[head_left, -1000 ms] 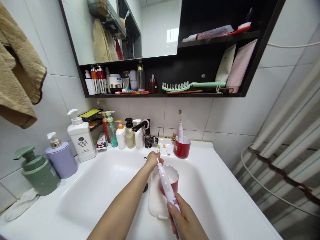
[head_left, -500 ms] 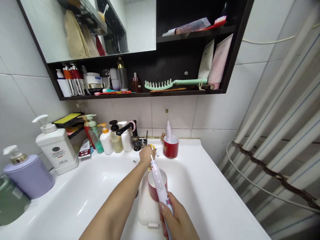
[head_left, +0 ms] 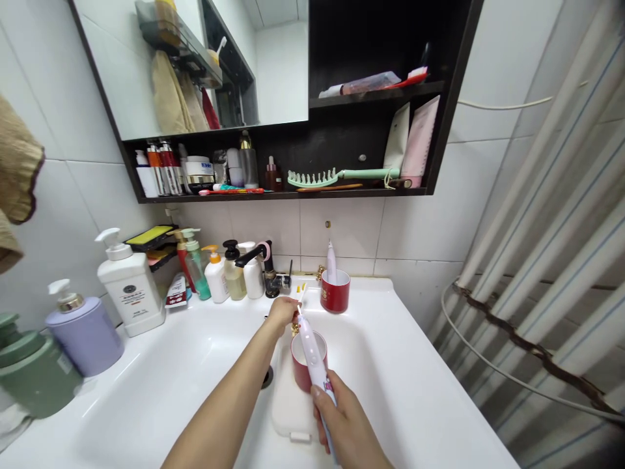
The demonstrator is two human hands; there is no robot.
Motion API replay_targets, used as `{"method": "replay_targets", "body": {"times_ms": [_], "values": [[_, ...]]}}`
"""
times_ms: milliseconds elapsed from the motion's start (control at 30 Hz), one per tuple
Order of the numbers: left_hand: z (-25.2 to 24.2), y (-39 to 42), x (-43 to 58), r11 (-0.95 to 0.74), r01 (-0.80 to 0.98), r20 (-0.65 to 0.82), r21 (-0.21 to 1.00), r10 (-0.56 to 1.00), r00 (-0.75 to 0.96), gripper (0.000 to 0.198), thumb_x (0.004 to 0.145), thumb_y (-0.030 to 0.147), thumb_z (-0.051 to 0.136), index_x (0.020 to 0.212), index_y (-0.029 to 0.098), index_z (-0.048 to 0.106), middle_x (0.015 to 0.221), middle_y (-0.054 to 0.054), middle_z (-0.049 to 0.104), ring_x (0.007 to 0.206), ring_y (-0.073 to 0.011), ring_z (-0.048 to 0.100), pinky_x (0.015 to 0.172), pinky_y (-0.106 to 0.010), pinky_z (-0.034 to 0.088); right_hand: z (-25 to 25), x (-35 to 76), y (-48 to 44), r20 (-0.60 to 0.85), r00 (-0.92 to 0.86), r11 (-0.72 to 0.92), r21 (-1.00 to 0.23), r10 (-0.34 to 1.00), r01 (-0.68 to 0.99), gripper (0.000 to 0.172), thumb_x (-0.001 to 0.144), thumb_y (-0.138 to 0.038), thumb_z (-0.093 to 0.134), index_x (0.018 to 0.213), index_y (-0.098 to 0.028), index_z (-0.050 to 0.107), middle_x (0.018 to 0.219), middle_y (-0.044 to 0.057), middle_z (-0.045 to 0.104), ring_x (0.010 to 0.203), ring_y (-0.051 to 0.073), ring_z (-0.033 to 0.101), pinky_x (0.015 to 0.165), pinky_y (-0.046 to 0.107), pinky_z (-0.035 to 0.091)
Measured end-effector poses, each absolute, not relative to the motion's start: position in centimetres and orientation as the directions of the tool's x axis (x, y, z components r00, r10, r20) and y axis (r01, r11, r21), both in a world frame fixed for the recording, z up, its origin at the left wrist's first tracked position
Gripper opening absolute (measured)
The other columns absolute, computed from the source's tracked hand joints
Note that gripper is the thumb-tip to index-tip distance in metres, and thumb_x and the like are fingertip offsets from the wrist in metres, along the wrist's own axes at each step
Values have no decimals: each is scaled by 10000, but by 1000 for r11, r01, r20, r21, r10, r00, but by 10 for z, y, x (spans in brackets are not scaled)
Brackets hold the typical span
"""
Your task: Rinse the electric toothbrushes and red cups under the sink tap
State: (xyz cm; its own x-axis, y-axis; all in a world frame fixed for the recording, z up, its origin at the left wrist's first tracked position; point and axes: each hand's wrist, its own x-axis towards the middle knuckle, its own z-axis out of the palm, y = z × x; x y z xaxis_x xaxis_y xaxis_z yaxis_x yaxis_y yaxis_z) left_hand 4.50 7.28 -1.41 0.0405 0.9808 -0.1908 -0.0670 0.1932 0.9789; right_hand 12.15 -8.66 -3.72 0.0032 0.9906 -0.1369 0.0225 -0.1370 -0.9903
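Observation:
My right hand point(head_left: 344, 417) is wrapped round a pale lilac electric toothbrush handle point(head_left: 312, 352), whose thin white shaft points up and away over the basin. Close beside that shaft, my left hand point(head_left: 284, 314) has its fingers pinched together; what they hold is too small to make out. Small yellow-and-white pieces, looking like brush heads point(head_left: 299, 288), show just beyond those fingers at the sink's back ledge. Below the handle a red cup point(head_left: 303, 372) with a pale inside stands on a white lidded case point(head_left: 288, 410) in the basin, partly hidden by the handle and hand.
A second red cup point(head_left: 335, 293) holding another lilac toothbrush point(head_left: 331, 260) stands on the back ledge. The black faucet point(head_left: 268, 270) and several pump bottles point(head_left: 233, 273) line it leftward. A dark cabinet point(head_left: 361, 133) hangs above; a folding curtain point(head_left: 532, 312) is at the right.
My left hand has drawn back slightly from the ledge toward the shaft's tip, uncovering more of the yellow pieces. The right hand still grips the handle. My view has shifted a little leftward and up.

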Motion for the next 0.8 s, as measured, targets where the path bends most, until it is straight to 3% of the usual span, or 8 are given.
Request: {"method": "replay_targets", "body": {"times_ms": [133, 300, 800], "values": [[-9, 32, 14, 229, -255, -205, 939, 972, 118, 102, 615, 184, 505, 553, 132, 444, 496, 0, 507, 485, -92, 518, 559, -236, 424, -39, 116, -92, -149, -59, -144, -986, 987, 86, 268, 682, -382, 344, 831, -161, 378, 494, -65, 374, 331, 38, 343, 316, 166, 262], [-9, 12, 3, 364, -539, -315, 760, 931, 184, 104, 603, 184, 534, 607, 122, 451, 510, -7, 528, 461, -85, 527, 476, -179, 426, -53, 107, -93, -143, -96, -125, -977, 985, 170, 275, 674, -393, 345, 821, -163, 378, 462, -78, 382, 289, 31, 323, 306, 170, 257], [-9, 11, 8, 250, -560, -211, 790, 968, 134, 166, 591, 190, 543, 520, 136, 403, 423, 30, 467, 400, -60, 474, 435, -173, 376, -44, 102, -96, -229, -207, -249, -965, 951, -79, 266, 628, -442, 393, 694, -189, 346, 483, -75, 390, 280, 25, 311, 266, 159, 233]]}}
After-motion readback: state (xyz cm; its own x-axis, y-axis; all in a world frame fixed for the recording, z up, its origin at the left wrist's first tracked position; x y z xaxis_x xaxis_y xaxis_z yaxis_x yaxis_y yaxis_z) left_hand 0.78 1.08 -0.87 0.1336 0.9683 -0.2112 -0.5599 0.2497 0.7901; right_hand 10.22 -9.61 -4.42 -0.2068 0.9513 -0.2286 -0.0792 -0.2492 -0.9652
